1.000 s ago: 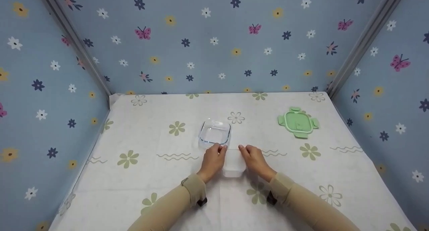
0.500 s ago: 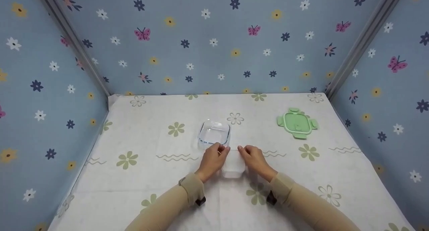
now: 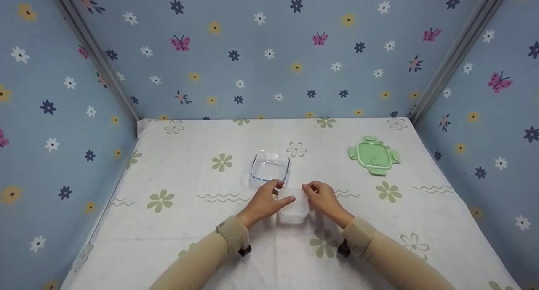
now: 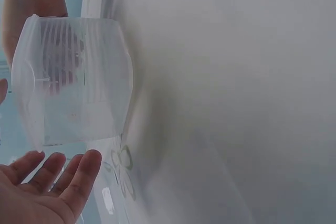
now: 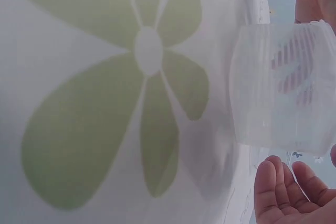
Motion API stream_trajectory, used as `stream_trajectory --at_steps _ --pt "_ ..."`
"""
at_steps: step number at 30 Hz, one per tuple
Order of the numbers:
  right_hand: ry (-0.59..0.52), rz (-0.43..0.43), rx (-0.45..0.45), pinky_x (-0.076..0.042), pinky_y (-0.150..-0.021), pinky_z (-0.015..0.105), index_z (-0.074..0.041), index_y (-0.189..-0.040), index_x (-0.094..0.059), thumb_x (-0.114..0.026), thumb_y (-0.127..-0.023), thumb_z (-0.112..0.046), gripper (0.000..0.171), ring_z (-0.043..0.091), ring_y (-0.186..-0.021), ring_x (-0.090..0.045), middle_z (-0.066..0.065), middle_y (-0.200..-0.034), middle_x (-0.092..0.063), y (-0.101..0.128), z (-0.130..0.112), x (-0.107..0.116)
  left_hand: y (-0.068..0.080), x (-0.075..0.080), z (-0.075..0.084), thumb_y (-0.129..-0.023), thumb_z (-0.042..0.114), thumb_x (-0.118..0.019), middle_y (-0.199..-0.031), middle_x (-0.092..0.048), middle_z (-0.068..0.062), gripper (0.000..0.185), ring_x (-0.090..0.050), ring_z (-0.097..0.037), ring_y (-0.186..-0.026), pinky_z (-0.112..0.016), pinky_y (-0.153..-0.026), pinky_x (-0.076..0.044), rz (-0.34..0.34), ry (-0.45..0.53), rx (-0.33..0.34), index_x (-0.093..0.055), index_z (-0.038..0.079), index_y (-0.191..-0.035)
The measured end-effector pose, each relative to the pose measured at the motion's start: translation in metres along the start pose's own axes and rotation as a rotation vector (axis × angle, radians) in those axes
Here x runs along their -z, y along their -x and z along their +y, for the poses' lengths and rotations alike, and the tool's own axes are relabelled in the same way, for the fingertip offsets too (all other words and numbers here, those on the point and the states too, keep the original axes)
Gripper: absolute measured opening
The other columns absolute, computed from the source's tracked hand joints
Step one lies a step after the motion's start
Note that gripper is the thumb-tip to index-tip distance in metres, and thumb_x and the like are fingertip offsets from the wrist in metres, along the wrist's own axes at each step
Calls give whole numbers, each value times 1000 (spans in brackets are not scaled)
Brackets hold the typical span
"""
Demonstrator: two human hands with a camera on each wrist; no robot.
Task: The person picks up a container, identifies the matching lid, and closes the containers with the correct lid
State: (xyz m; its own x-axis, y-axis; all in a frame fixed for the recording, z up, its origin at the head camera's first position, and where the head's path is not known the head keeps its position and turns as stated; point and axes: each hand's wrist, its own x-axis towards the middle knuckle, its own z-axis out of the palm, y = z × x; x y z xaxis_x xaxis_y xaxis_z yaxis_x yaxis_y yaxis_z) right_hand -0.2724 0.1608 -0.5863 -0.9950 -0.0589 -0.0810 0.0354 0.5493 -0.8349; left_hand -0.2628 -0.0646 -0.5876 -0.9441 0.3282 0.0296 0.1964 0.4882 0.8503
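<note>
A small frosted plastic container (image 3: 293,206) sits upright on a white tablecloth (image 3: 177,222) printed with green flowers. The left hand (image 3: 264,202) holds the container's left side, thumb stretched across its top rim and fingers loosely curved about its far edge. The right hand (image 3: 323,199) holds the right side, its fingertips (image 3: 306,189) curled onto the far right corner. Both wrist views show straightened fingers close beside the ribbed wall, so how firm either hold is cannot be told. Just behind the container, touching or nearly so, stands a clear glass dish (image 3: 270,166). Well to the container's right and further back lies a green lid (image 3: 373,155)
</note>
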Motion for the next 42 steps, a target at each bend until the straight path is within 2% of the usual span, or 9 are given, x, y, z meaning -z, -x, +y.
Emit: stream_trajectory --at_steps 8,16,22,28,36,42 --pt "-57 -49 -42 -59 -67 26 -1 -112 -76 -66 -108 -21 23 17 -78 -68 9 -96 -70 1 2 6 7 9 4 -84 47 -94 -158 -54 -18 99 -59 -36 -136 -52 -113 -53 -137 0 34 -47 3 -158" --pt "-85 -80 -21 -62 -69 27 1 -114 -75 -67 -105 -15 20 17 -77 -69 12 -100 -72 5 1 9 10 10 4 -78 35 -100 -162 -49 -25 111 -56 -43 -139 -54 -118 -49 -197 9 -31 -38 -2 -162" --pt "-96 -102 -44 -64 -72 29 2 -117 -74 -68 -105 -13 20 18 -80 -69 13 -104 -72 6 1 10 11 9 2 -76 28 -101 -158 -50 -25 112 -57 -41 -137 -54 -117 -49 -219 0 -54 -37 -4 -162" --pt "-105 -119 -66 -64 -74 30 0 -116 -74 -67 -106 -14 19 18 -81 -68 11 -102 -72 6 3 10 13 9 2 -76 27 -101 -158 -51 -19 113 -57 -33 -137 -52 -119 -49 -232 -3 -28 -36 1 -164" --pt "-114 -125 -54 -65 -73 31 1 -115 -74 -65 -107 -12 18 19 -80 -69 11 -99 -71 8 0 11 13 8 4 -78 24 -100 -160 -50 -18 111 -55 -34 -142 -51 -121 -48 -219 -6 -20 -35 3 -165" --pt "-121 -120 -37 -65 -71 30 2 -112 -75 -65 -106 -11 17 17 -77 -70 11 -96 -73 9 0 10 13 7 5 -78 25 -100 -156 -52 -16 109 -58 -32 -138 -49 -117 -53 -215 -5 0 -36 3 -164"
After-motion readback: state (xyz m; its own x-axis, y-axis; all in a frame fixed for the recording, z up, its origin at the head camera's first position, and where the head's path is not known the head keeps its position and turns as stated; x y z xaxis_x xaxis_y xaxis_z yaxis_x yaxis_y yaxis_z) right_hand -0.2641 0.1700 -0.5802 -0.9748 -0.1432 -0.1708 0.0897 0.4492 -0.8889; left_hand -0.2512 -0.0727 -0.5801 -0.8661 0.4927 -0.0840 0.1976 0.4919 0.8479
